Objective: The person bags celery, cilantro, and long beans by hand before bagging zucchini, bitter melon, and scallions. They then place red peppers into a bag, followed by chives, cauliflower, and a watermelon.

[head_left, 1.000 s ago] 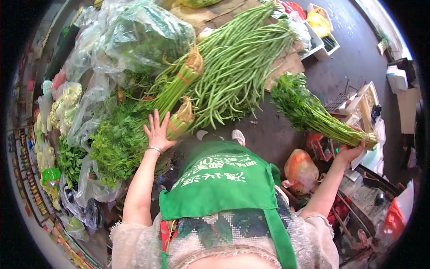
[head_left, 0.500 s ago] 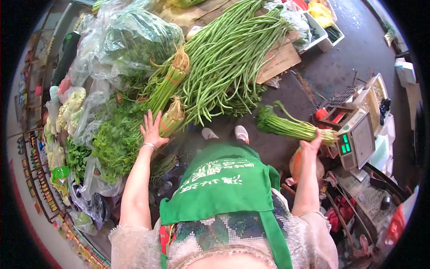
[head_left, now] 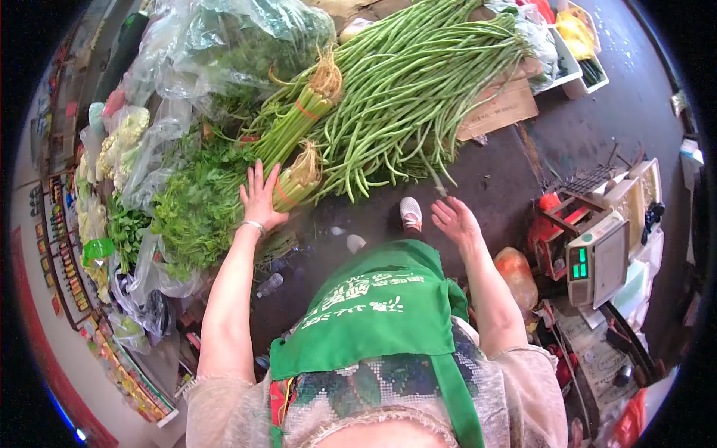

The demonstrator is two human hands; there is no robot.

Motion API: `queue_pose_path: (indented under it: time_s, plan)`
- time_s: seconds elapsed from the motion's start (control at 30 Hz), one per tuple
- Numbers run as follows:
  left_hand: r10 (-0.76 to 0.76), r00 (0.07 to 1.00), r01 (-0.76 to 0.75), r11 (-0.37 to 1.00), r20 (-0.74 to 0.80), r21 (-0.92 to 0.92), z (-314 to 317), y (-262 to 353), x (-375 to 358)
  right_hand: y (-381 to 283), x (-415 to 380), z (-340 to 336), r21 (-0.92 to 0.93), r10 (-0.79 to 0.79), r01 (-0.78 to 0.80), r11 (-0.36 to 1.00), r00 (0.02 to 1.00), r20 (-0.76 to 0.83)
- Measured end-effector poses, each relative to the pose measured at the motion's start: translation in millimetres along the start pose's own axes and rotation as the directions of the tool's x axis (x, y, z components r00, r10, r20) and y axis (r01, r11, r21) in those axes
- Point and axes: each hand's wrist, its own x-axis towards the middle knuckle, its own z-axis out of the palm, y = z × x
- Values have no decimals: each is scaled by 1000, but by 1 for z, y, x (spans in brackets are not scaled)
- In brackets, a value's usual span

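1. Checking this against the last second: the right hand (head_left: 457,219) has let go of its long-stemmed green bunch. Half a second back it had that bunch out by the scale (head_left: 609,261); now it's near the loose end of the long beans (head_left: 418,97), fingers loosely bent, nothing clearly in its grip.

2. No idea where that bunch went, tbh. I can't pick it out anywhere now. A thin blurred strand (head_left: 441,187) shows just past the right fingertips, but I can't tell if it's touching them.

3. Left hand (head_left: 261,205) has barely budged. It's at the lower banded bunch (head_left: 296,179), fingers spread against the stalks, relaxed rather than clenched, so I'd call it resting there, not lifting.

4. Both banded bunches are where they were: the upper banded bunch (head_left: 302,119) lies right by the beans, the lower one just below it, root ends toward the beans, leafy greens (head_left: 194,209) off to the left.

5. What it means, imo: the right hand's free, and the handling now centers on the left hand's bunch. The scale's green digits are lit, too small for me to read.
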Motion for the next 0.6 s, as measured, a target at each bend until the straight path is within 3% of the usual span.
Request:
queue_pose_path:
  time_s: [0.13,0.27,0.33,0.6]
  plan:
    - [8,1000,-9,1000,-11,-25,0,1,0,-11,-11,-15,23,16,-13,1000,994,-112]
    - [-5,1000,3,999,-27,-44,-2,4,-1,-27,-7,-44,-26,19,-23,999,993,-120]
    - [0,1000,-2,999,-29,-53,-3,4,-2,-33,-13,-44,-76,-42,31,997,986,-160]
    - [-26,1000,25,998,-7,-63,-5,5,-4,-41,-15,-24,-301,-65,38,953,995,-82]
